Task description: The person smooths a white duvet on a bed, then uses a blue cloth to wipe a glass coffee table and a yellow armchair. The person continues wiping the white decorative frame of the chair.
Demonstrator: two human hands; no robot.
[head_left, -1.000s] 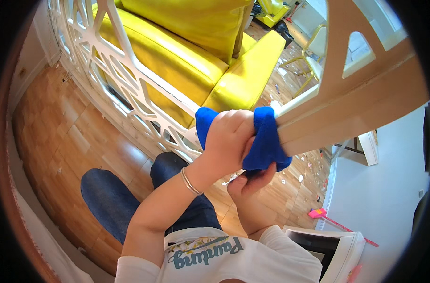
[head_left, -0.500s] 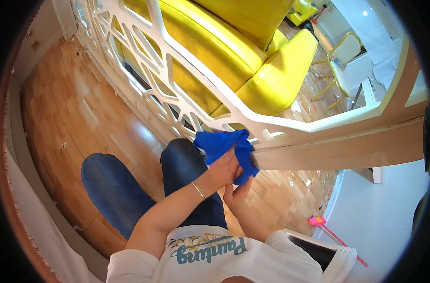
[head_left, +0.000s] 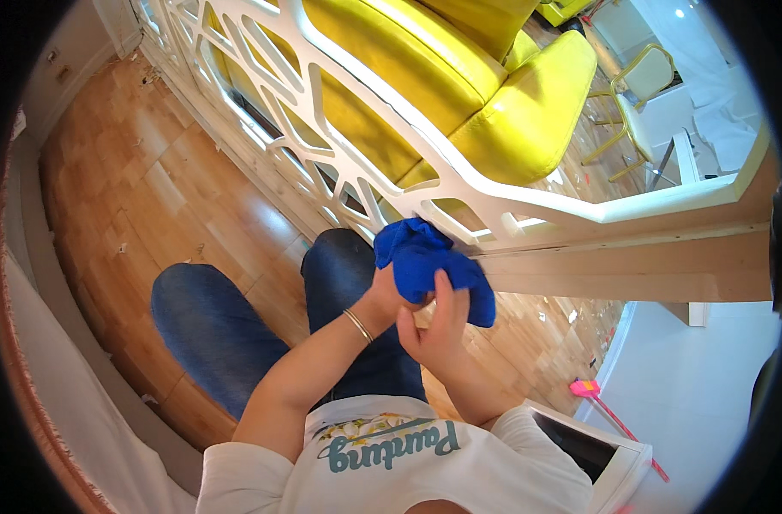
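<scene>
The person is wearing a white T-shirt [head_left: 485, 475] with short, loose sleeves [head_left: 243, 474] that are ending above the elbows. Across the chest, 1 line of rounded, dark teal lettering [head_left: 392, 449] is running beside a small floral print [head_left: 369, 425] in yellow, white and green. The legs are showing dark blue jeans [head_left: 219, 338], the denim fading lighter over the left thigh. At the left wrist, a slim, shiny metallic bracelet [head_left: 357, 326] is circling the arm, looking like 2 thin bands. The left hand [head_left: 387, 291] and right hand [head_left: 443, 327] are showing bare.
</scene>
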